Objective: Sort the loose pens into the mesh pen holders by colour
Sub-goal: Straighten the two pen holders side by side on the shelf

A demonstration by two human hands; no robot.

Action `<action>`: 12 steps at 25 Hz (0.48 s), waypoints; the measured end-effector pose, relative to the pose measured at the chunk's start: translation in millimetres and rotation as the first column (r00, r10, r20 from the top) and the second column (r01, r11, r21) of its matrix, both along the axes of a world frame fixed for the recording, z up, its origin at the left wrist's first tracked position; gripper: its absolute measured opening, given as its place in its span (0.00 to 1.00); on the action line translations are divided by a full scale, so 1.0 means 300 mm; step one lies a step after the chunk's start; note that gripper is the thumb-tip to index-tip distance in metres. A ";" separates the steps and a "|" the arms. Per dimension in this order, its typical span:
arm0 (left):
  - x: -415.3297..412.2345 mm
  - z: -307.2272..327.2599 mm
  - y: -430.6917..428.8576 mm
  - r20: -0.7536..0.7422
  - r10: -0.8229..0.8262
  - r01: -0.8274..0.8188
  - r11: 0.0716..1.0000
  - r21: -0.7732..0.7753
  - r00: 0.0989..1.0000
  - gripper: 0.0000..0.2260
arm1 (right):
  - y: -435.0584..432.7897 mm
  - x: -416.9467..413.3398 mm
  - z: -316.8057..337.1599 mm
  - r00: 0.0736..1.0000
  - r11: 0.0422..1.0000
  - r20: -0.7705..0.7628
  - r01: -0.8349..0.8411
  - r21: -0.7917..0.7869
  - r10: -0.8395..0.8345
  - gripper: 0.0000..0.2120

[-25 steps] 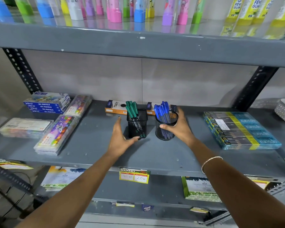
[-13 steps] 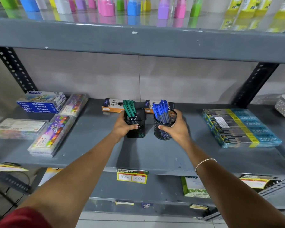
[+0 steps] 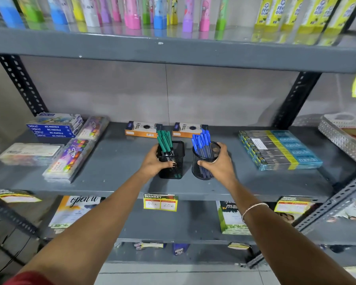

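Observation:
Two black mesh pen holders stand side by side on the grey middle shelf (image 3: pixel 119 161). The square holder (image 3: pixel 176 155) on the left holds several green pens (image 3: pixel 164 140). The round holder (image 3: pixel 203 171) on the right holds several blue pens (image 3: pixel 201 142). My left hand (image 3: pixel 153 164) wraps the square holder's left side, fingers across its front. My right hand (image 3: pixel 218 165) wraps the round holder's right side, thumb on its rim. No loose pens show on the shelf.
Two orange pencil boxes (image 3: pixel 142 129) lie just behind the holders. Pastel boxes (image 3: pixel 56 127) and crayon cases (image 3: pixel 70 159) sit at the left, a stack of teal packs (image 3: pixel 280 149) and a white basket (image 3: pixel 341 136) at the right. The upper shelf overhangs.
My left hand went from open beside the square holder to closed around it. My right hand kept its hold on the round holder.

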State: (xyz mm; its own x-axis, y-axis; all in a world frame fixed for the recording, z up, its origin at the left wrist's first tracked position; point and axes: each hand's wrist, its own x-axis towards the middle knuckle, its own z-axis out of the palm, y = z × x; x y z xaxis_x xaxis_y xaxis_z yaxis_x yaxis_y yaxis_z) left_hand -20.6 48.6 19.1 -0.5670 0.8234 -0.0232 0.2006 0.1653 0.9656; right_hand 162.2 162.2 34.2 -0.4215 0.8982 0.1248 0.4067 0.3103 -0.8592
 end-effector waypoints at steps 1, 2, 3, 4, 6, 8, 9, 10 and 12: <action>0.017 0.006 -0.011 0.000 0.001 -0.001 1.000 -0.004 1.000 0.32 | -0.014 0.010 0.002 1.000 1.000 0.006 0.006 -0.006 -0.006 0.37; 0.030 0.009 -0.018 0.003 0.005 -0.005 1.000 -0.002 1.000 0.32 | -0.021 0.018 -0.001 1.000 1.000 0.002 0.008 -0.004 -0.008 0.36; 0.042 0.010 -0.024 0.015 0.000 0.000 1.000 0.001 1.000 0.31 | -0.029 0.024 -0.003 1.000 1.000 -0.004 0.000 -0.016 0.000 0.36; 0.055 0.013 -0.032 0.012 -0.001 0.001 1.000 -0.005 1.000 0.31 | -0.038 0.032 -0.008 1.000 1.000 -0.002 -0.001 -0.019 0.001 0.36; 0.069 0.020 -0.045 0.005 -0.002 0.002 1.000 -0.018 1.000 0.31 | -0.050 0.044 -0.014 1.000 1.000 0.008 0.013 -0.026 -0.013 0.37; 0.075 0.015 -0.053 -0.006 -0.002 0.002 1.000 -0.025 1.000 0.32 | -0.056 0.052 -0.023 1.000 0.999 0.015 0.017 -0.035 -0.016 0.38; 0.083 0.018 -0.060 -0.016 -0.002 0.001 0.999 -0.037 1.000 0.33 | -0.065 0.058 -0.017 0.999 0.999 0.037 0.012 -0.049 -0.010 0.41; 0.083 0.010 -0.062 -0.021 -0.005 0.005 0.999 -0.037 1.000 0.35 | -0.053 0.056 -0.032 0.999 0.998 0.039 -0.009 -0.059 0.011 0.45; 0.075 0.005 -0.055 -0.006 -0.025 0.025 0.999 -0.027 1.000 0.42 | -0.053 0.053 -0.016 0.999 0.995 0.031 -0.018 -0.096 0.021 0.53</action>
State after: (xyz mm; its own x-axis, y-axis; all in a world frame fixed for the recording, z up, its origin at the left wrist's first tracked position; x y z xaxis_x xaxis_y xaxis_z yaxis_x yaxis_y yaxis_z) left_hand 1.9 32.1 20.7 -0.5466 0.8364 -0.0419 0.2107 0.1858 0.9597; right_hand 178.2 146.3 29.5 -0.4412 0.8971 0.0251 0.4289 0.2353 -0.8722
